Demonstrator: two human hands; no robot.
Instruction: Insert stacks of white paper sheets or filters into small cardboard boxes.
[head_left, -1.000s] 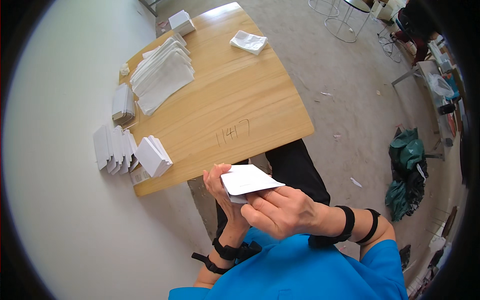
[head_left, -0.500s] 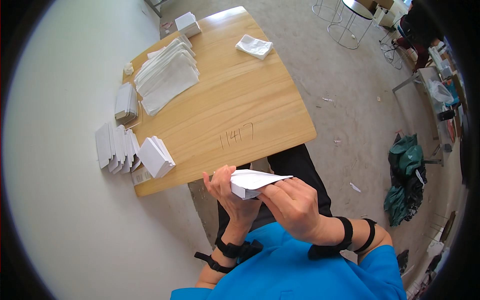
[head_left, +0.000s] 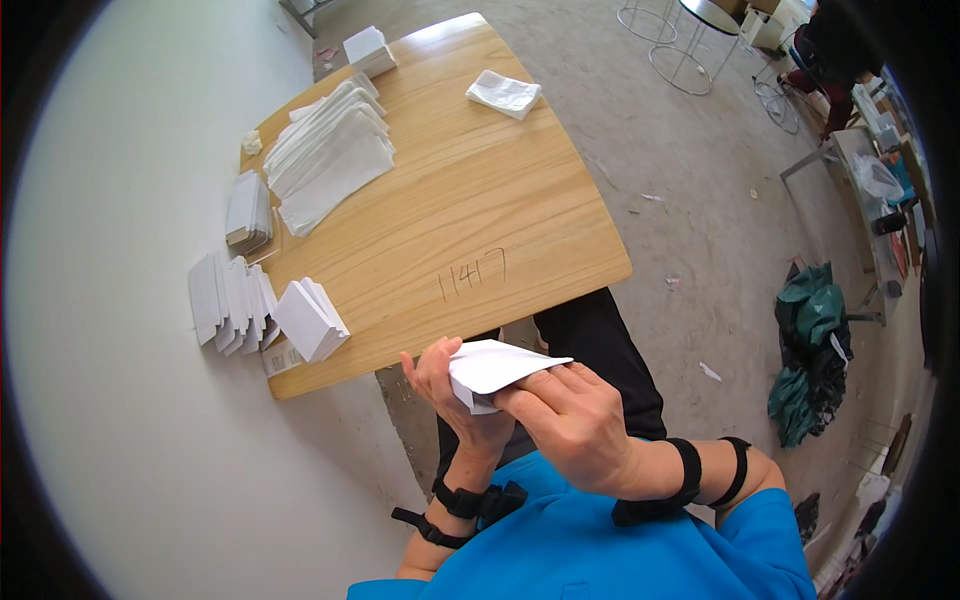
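Note:
A small white paper box [head_left: 500, 366] is held up just off the table's near edge. My left hand [head_left: 452, 400] grips it from the left side and beneath, with its fingertips by the far end. From the right, my right hand [head_left: 568, 418] pinches the box's loose flap side, and some of its fingertips are hidden inside the opening. Whether anything lies within the box cannot be seen. Nearest on the table stands a short stack of white folded boxes [head_left: 308, 318].
On the wooden table [head_left: 470, 190] lie layered white bags or sheets [head_left: 330, 155], a folded white piece [head_left: 504, 94] and more white stacks [head_left: 249, 210] along the wall. Dark green and black plastic bags [head_left: 812, 350] sit on the floor. A person [head_left: 838, 55] is at the far right.
Both hands have shifted slightly left with the box. My right fingers reach further into its opening, and the near end flap is tilted more downward.

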